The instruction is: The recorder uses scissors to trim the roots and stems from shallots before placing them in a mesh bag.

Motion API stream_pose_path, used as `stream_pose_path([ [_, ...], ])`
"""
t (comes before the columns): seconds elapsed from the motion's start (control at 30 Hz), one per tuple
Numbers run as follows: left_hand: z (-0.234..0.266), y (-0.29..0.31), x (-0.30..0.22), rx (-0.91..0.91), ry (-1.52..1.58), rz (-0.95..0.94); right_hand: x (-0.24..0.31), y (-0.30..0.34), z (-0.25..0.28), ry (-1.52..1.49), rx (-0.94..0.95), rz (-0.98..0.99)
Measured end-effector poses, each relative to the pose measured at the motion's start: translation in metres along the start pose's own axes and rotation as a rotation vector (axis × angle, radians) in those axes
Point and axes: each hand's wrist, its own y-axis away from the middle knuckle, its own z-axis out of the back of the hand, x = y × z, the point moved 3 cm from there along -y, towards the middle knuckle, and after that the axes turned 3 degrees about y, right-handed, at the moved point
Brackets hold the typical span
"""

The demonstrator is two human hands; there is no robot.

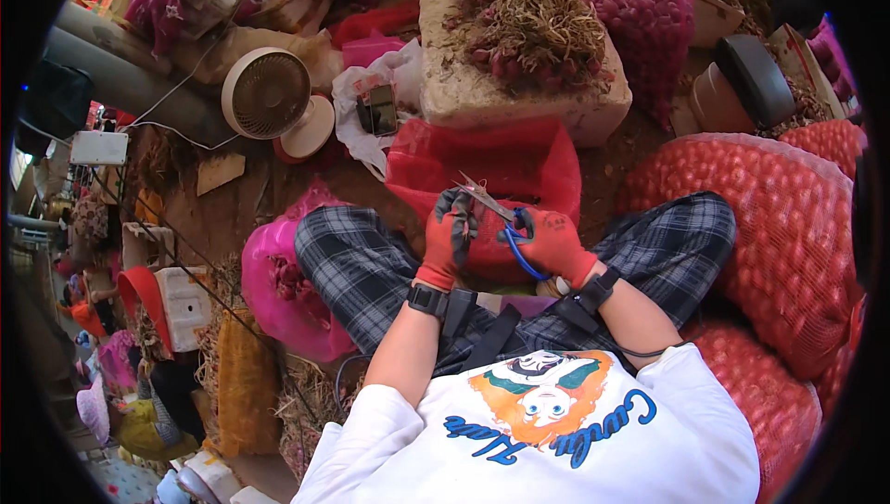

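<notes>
My right hand (554,246), in a red and grey work glove, is closed around the blue-handled scissors (521,254). Their metal blades point up and left toward my other hand, slightly apart. My left hand (450,237), gloved the same way, has its fingers curled together near the blade tips; whatever lies in them is hidden. Both hands are over my lap, above the near side of an open red mesh bag (422,159) between my knees. Beyond that bag, a heap of shallots with dried stalks (542,26) lies on a white foam block (575,113).
Large red mesh sacks (742,226) full of bulbs crowd my right. A magenta mesh bag (287,286) sits by my left knee. Ahead left stand a small round fan (267,94) and a white plastic bag (403,68). Another person (153,421) is at the far left.
</notes>
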Motion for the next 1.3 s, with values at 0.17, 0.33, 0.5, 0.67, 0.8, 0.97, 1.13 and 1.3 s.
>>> stream_pose_path([
  [0.17,-0.009,-0.002,0.002,-0.145,0.605,0.394,-0.019,-0.007,-0.01,-0.188,0.078,-0.072],
  [0.33,-0.001,-0.006,0.011,0.092,0.873,0.471,-0.017,-0.013,-0.01,-0.35,0.114,-0.101],
  [0.5,-0.002,-0.008,0.012,0.38,1.026,0.504,-0.008,-0.008,0.011,-0.011,0.01,-0.052],
  [0.67,-0.011,-0.006,-0.003,-0.232,0.557,0.203,-0.001,-0.001,0.013,0.431,-0.18,0.085],
  [0.8,-0.006,-0.003,0.002,-0.252,0.437,0.126,-0.01,-0.005,0.006,0.564,-0.028,-0.019],
  [0.97,-0.013,-0.008,-0.005,-0.099,0.465,0.106,-0.026,-0.011,0.0,0.477,0.051,-0.008],
  [1.13,-0.014,-0.006,-0.009,-0.079,0.588,0.152,-0.001,-0.017,0.023,-0.331,0.035,-0.086],
  [1.3,-0.036,-0.001,-0.008,-0.008,0.07,0.13,-0.008,-0.025,0.003,-0.581,-0.097,-0.112],
])
